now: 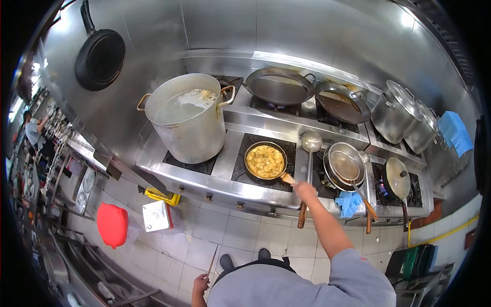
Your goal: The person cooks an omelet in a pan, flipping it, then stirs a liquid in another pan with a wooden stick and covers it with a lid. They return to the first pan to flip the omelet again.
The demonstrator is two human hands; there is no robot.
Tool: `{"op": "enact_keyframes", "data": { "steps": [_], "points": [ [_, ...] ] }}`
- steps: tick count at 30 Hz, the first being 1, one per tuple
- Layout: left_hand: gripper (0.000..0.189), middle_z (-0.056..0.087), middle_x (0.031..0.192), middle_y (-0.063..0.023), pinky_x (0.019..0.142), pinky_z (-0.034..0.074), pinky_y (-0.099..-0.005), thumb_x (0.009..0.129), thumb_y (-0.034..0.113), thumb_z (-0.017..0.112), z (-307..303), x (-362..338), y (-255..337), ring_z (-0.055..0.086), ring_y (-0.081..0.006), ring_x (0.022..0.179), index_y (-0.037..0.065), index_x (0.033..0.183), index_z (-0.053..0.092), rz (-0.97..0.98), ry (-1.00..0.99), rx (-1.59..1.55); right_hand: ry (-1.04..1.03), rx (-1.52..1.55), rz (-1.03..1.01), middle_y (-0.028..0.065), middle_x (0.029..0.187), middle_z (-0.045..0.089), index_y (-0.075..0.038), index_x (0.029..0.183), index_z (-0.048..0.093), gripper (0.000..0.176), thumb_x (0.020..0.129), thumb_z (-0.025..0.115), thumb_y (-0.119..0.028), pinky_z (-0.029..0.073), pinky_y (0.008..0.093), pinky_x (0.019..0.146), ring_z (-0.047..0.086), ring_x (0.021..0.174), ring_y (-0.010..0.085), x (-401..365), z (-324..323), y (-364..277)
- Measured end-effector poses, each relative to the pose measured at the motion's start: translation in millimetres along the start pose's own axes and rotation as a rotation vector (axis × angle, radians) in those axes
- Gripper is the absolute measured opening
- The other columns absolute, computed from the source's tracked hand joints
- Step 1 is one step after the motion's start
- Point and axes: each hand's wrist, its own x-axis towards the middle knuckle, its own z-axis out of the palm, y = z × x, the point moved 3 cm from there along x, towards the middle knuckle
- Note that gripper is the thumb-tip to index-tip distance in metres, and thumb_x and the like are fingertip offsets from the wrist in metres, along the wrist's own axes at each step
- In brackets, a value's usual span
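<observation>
My right hand (pixel 305 191) is closed round the light handle (pixel 288 178) of a small frying pan (pixel 247 168), which sits over the front middle burner. Inside the pan lies a yellow-brown omelette (pixel 266 160) that fills it almost to the rim. Low at my left side, my left hand (pixel 201 282) grips thin chopsticks (pixel 213 260) that point up and forward, away from the pan. To the right of the pan, a ladle (pixel 311 140) with a wooden handle rests across the stove, its end below my right forearm.
A large steaming stockpot (pixel 189 135) stands left of the pan. Wide pans (pixel 279 89) sit on the back burners. Strainers (pixel 348 163), a blue cloth (pixel 349 203) and a lidded pan (pixel 398 179) are at right. On the floor side are a red stool (pixel 112 225) and a white-lidded container (pixel 157 216).
</observation>
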Motion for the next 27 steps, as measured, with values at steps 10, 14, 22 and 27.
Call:
{"op": "enact_keyframes", "data": {
  "steps": [10,14,22,27],
  "points": [
    [0.026,0.058,0.063,-0.0067,0.039,0.038,-0.0257,0.073,0.006,0.054,-27,-27,-32,0.049,-0.0119,0.048,0.003,0.098,0.059,-0.028,-0.009,0.100,-0.015,0.240,0.044,0.0219,0.084,0.059,0.001,0.093,0.049,0.042,0.083,0.043,-0.040,0.047,0.0410,0.068,0.060,0.076,0.0322,-15,51,-34],
    [0.026,0.057,0.063,-0.0069,0.039,0.037,-0.0259,0.074,0.007,0.054,-32,-19,-15,0.049,-0.0120,0.047,0.003,0.099,0.058,-0.010,-0.018,0.259,-0.470,1.005,0.159,0.0073,0.065,0.050,-0.004,0.092,0.043,0.029,0.086,0.044,-0.033,0.044,0.0305,0.038,0.054,0.047,0.0193,-60,71,-100],
    [0.032,0.056,0.063,-0.0082,0.033,0.035,-0.0253,0.074,0.005,0.052,-38,11,17,0.048,-0.0142,0.039,0.004,0.105,0.054,0.091,-0.058,0.129,-0.405,1.036,0.175,0.0022,0.067,0.045,-0.007,0.095,0.041,0.033,0.086,0.044,-0.038,0.042,0.0281,0.043,0.045,0.049,0.0136,-51,63,-92],
    [0.035,0.056,0.064,-0.0087,0.033,0.036,-0.0251,0.073,0.005,0.052,-47,18,14,0.049,-0.0147,0.039,0.003,0.108,0.052,0.024,-0.066,0.163,-0.283,0.529,0.166,0.0137,0.082,0.057,-0.003,0.094,0.053,0.045,0.082,0.044,-0.046,0.047,0.0376,0.061,0.059,0.072,0.0244,-35,37,-48]
  ]
}}
